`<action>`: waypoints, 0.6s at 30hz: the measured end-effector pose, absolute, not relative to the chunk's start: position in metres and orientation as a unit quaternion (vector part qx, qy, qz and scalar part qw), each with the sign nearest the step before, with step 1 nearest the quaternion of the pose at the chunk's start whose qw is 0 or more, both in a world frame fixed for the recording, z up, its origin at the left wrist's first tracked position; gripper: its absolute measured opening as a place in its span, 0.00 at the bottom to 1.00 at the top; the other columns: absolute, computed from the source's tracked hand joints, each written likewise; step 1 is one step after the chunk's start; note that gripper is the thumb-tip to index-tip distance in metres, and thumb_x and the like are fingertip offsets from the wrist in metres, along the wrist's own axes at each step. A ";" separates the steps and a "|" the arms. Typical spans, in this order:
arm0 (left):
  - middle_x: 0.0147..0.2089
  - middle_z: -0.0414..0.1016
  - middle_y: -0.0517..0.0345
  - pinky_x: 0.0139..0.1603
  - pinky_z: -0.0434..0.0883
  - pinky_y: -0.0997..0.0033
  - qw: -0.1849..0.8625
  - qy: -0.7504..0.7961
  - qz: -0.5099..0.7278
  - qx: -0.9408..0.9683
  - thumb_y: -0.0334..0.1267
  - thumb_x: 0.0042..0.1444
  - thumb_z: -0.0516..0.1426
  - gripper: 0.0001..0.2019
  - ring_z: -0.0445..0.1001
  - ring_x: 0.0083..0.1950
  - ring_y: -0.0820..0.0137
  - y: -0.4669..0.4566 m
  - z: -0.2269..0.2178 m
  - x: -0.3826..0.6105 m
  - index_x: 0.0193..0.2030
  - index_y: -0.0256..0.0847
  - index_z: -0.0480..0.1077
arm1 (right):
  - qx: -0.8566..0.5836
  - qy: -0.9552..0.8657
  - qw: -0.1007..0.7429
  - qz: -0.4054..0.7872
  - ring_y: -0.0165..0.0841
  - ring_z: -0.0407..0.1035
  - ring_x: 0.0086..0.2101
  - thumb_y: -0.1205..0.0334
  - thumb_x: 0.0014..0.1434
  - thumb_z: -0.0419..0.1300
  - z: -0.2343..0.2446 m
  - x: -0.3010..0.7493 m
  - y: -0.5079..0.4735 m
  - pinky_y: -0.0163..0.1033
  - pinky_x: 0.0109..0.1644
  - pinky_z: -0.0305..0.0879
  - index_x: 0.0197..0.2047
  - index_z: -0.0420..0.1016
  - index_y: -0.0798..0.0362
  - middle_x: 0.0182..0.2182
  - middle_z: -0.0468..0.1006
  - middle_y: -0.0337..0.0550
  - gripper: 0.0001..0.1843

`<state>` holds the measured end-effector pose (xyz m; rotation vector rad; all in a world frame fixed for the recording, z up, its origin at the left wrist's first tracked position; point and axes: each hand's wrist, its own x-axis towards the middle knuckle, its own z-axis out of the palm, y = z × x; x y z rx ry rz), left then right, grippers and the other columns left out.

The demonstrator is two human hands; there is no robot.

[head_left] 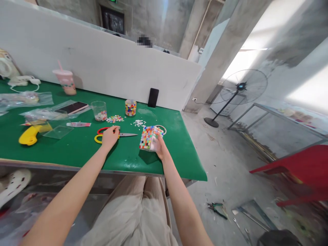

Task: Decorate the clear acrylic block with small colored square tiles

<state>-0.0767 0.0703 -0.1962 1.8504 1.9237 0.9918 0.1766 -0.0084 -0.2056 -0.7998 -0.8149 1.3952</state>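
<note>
My right hand [160, 147] is closed around a clear box covered with small multicoloured tiles [149, 137], held upright on the green table [77, 147]. My left hand [110, 136] rests on the red and yellow handles of a pair of scissors [107, 134], fingers curled over them; the blades point right toward the box. Loose coloured tiles [115, 119] and white bits [139, 123] lie just behind the scissors.
A clear cup [99, 111], a jar of coloured tiles [130, 107], a phone [72, 107], a yellow cutter [30, 135], plastic bags and a pink drink cup [65, 81] sit on the table. A dark phone [153, 97] leans on the white partition. A floor fan [238, 92] and red chair [297, 171] stand right.
</note>
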 end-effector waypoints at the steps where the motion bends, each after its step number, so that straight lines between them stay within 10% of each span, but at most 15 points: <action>1: 0.53 0.74 0.50 0.51 0.75 0.55 0.145 0.669 0.344 0.643 0.42 0.65 0.57 0.14 0.75 0.50 0.63 0.070 -0.196 -0.077 0.53 0.37 0.71 | -0.348 -0.347 0.612 0.620 0.39 0.74 0.47 0.54 0.66 0.59 -0.207 0.176 -0.009 0.51 0.49 0.73 0.56 0.70 0.55 0.52 0.75 0.49 0.20; 18: 0.55 0.73 0.49 0.52 0.75 0.54 0.087 0.647 0.308 0.692 0.41 0.65 0.57 0.14 0.75 0.52 0.62 0.072 -0.196 -0.075 0.55 0.38 0.70 | -0.405 -0.350 0.644 0.546 0.39 0.74 0.46 0.57 0.65 0.60 -0.204 0.167 -0.020 0.50 0.48 0.74 0.57 0.69 0.54 0.53 0.74 0.49 0.19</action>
